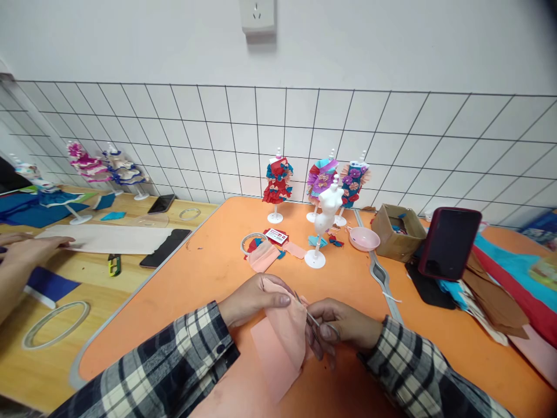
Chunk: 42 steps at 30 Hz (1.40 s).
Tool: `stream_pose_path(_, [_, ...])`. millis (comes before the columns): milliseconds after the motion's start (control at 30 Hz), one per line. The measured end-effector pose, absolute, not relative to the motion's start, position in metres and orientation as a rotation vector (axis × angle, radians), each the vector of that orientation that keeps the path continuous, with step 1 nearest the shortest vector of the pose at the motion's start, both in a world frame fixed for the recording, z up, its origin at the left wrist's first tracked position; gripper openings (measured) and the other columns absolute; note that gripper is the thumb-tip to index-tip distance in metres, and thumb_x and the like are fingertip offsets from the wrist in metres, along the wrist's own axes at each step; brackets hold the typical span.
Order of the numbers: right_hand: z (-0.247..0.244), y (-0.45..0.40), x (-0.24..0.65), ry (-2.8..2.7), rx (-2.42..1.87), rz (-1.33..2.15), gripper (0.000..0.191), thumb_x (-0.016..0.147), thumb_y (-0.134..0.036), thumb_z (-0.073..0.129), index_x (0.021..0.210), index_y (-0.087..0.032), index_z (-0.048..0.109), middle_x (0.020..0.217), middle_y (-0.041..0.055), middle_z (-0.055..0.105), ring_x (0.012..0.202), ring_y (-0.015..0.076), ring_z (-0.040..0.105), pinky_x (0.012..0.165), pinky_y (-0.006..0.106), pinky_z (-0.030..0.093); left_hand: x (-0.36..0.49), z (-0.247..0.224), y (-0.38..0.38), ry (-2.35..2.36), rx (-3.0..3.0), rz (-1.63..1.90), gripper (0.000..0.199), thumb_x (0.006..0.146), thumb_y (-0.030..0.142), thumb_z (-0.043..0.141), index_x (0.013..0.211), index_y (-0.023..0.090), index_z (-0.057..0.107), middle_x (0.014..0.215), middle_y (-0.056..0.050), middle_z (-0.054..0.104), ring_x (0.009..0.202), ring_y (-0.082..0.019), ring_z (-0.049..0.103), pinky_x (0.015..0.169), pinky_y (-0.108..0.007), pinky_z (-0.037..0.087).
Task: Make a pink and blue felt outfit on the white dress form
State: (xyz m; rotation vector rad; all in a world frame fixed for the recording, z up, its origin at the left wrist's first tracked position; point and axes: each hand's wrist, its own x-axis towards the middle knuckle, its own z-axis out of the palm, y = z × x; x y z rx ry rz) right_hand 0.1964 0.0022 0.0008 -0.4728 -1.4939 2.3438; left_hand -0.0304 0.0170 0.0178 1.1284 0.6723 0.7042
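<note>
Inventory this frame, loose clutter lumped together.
Socket: one, white, wall
Dressed mannequins: six, multicoloured, tabletops
Bare mannequin: one, white, centre
Tables: two, orange, wooden, foreground
Rings: three, pale, tabletops
Card: one, red-white, centre
Bowl: one, pink, right
Box: one, brown, right
Phones: two, dark, either side
Cutter: one, green-black, left
Loose pieces: many, mixed, around
Co-worker: one, left edge
Scissors: one, silver, front
Held cloth: some, pink, front
Left hand: one, on cloth
Right hand: one, holding scissors

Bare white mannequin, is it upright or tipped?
Upright: the mannequin stands above its round base, which rests on the orange tabletop.
</note>
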Motion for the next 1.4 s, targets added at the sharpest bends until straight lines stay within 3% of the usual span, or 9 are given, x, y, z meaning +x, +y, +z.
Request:
stream_pose_path(133, [0.000,0.003,0.198,-1.462,-0.468,2.334,0.050,0.068,-0.055,0.076,0.084,-0.010,0.062,0.065,0.0027,0.062,0.049,0.0074,0.053,0.038,0.015,0.045,-0.031,0.020,0.018,0.656,1.114,0.708,0.027,0.075,0.035,0.076,0.081,0.009,0.074,0.081,-0.011,0.075,0.074,-0.019,0.067,0.074,-0.028,0.048])
stream_pose_path(300, [0.001,0.003,0.198,-1.525,-0.452,2.362,0.052,0.071,-0.057,0.073,0.085,-0.008,0.063,0.063,0.0029,0.063,0.043,0.0056,0.050,0.038,0.015,0.044,-0.031,0.020,0.018,0.715,1.165,0.735,0.027,0.071,0.036,0.079,0.075,0.009,0.073,0.070,-0.006,0.071,0.064,-0.013,0.060,0.067,-0.023,0.045])
stream_pose_path(433, [0.000,0.003,0.198,-1.538,-0.462,2.351,0.054,0.070,-0.060,0.071,0.085,-0.009,0.063,0.062,0.0022,0.063,0.041,0.0054,0.049,0.038,0.015,0.043,-0.032,0.020,0.018,0.682,1.226,0.699,0.032,0.070,0.039,0.080,0.082,0.010,0.074,0.079,-0.007,0.073,0.071,-0.015,0.062,0.068,-0.023,0.045])
stream_pose_path(767, [0.003,0.006,0.202,-1.625,-0.501,2.359,0.054,0.070,-0.058,0.073,0.089,-0.008,0.067,0.064,0.0026,0.061,0.050,0.0084,0.055,0.041,0.015,0.044,-0.026,0.015,0.014,0.774,1.224,0.626,0.024,0.063,0.032,0.084,0.074,0.013,0.074,0.069,-0.001,0.072,0.062,-0.011,0.060,0.064,-0.020,0.044])
stream_pose_path(1067, [0.010,0.007,0.204,-1.702,-0.479,2.372,0.058,0.070,-0.063,0.070,0.088,-0.008,0.066,0.063,0.0030,0.064,0.046,0.0075,0.053,0.040,0.015,0.042,-0.024,0.011,0.012,0.751,1.287,0.613,0.019,0.068,0.030,0.081,0.077,0.015,0.076,0.074,-0.002,0.074,0.067,-0.012,0.062,0.067,-0.021,0.044])
stream_pose_path(1267, [0.012,0.006,0.206,-1.717,-0.543,2.327,0.052,0.070,-0.061,0.071,0.070,-0.011,0.059,0.051,-0.0027,0.055,0.040,0.0055,0.047,0.039,0.015,0.036,-0.023,0.010,0.011,0.755,1.258,0.622,0.021,0.066,0.031,0.083,0.075,0.015,0.075,0.072,-0.001,0.072,0.065,-0.011,0.059,0.065,-0.021,0.043])
stream_pose_path(1400, [0.012,0.006,0.208,-1.731,-0.613,2.248,0.047,0.070,-0.057,0.073,0.068,-0.012,0.057,0.048,-0.0058,0.051,0.038,0.0040,0.043,0.039,0.014,0.032,-0.023,0.010,0.012,0.730,1.212,0.688,0.024,0.067,0.034,0.082,0.074,0.012,0.074,0.069,-0.002,0.069,0.064,-0.011,0.057,0.063,-0.021,0.041])
